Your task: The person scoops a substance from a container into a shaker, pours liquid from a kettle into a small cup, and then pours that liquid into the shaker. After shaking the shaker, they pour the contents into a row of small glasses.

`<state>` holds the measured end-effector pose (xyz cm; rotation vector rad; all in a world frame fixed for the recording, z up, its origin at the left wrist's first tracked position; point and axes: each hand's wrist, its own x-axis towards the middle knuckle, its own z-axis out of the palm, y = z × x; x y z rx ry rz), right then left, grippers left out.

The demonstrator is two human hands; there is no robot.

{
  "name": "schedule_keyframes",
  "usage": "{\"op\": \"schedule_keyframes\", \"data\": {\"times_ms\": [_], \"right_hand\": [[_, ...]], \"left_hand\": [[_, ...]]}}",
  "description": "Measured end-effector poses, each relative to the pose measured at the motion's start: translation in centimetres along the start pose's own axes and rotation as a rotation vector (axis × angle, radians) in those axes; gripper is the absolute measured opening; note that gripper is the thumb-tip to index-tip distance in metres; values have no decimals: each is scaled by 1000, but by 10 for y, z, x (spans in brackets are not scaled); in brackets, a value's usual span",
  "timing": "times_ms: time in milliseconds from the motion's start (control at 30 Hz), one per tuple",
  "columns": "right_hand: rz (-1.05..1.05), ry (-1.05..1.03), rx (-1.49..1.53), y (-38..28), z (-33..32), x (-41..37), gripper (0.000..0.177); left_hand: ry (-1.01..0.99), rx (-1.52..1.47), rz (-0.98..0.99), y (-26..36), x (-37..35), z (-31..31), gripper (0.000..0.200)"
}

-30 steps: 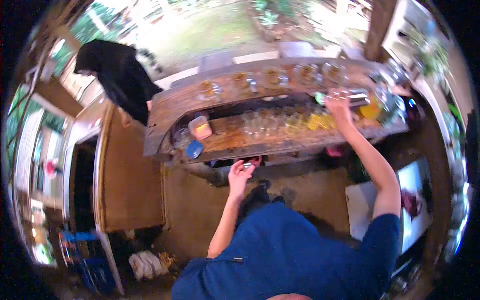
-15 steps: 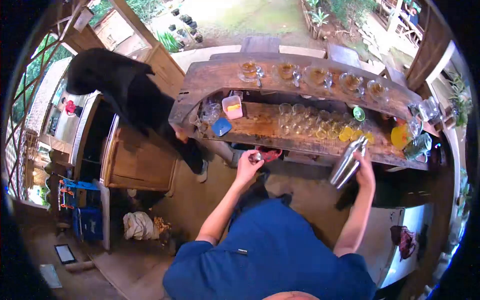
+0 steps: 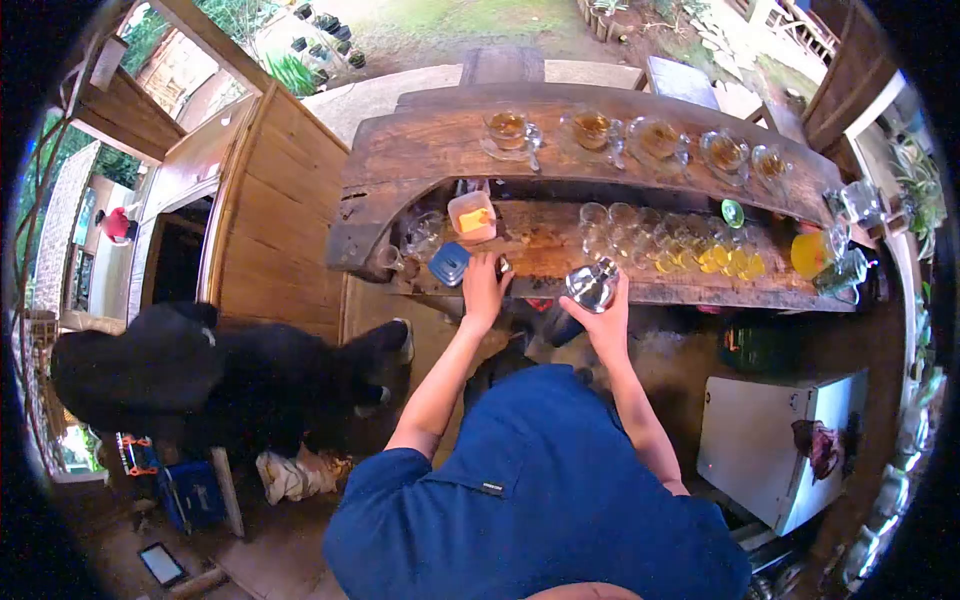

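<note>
While the right hand (image 3: pixel 608 318) is closed around a steel cocktail shaker (image 3: pixel 590 287), the left hand (image 3: pixel 486 285) lies at the front edge of the lower wooden shelf (image 3: pixel 540 245), just beside a blue lid (image 3: pixel 449 265). The shaker sits to the right of the left hand, near it but apart. It points almost straight up at the camera, so its length is foreshortened and only the top end shows clearly. Just beyond it stands a row of glasses (image 3: pixel 640 232), with yellow liquid in those further right. The left fingers curl onto the shelf, and I cannot tell whether they pinch anything small. The right hand's grip hides the shaker's lower body. Off to the left, a person in black (image 3: pixel 200 370) is bent low.
</note>
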<state>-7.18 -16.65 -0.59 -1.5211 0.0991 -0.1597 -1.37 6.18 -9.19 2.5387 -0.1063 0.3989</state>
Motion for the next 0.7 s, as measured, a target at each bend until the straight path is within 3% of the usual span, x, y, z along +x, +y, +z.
{"op": "schedule_keyframes", "data": {"times_ms": [133,167,233,333,400,467,533,567,633,667,700], "right_hand": [[10,-47,-55,-6,34,32,80],[17,-41,-60,-7,41,38,80],[-1,-16,-34,-8,52,50,74],[17,-2,-42,-10,73,63,73],[-21,12,-199,-33,89,66,77],[45,17,24,-33,91,75,72],[22,56,11,-55,82,76,62],[-67,126,-140,-66,66,74,61],[-166,187,-302,-80,48,73,62],[-293,325,-161,-85,40,70,63],[-416,458,-14,-87,36,65,65]], "left_hand": [[15,-181,7,5,8,-16,47],[3,-399,-43,11,8,-19,47],[-206,-775,-148,34,13,-41,67],[-400,-940,46,49,31,-56,116],[-402,-1127,64,44,49,-45,118],[-491,-1377,-61,45,69,-55,120],[-510,-1337,-103,37,83,-61,113],[-516,-1288,-138,32,87,-64,111],[-558,-1498,-360,17,81,-51,106],[-611,-1643,-502,13,80,-50,103],[-611,-1654,-509,15,77,-46,103]]}}
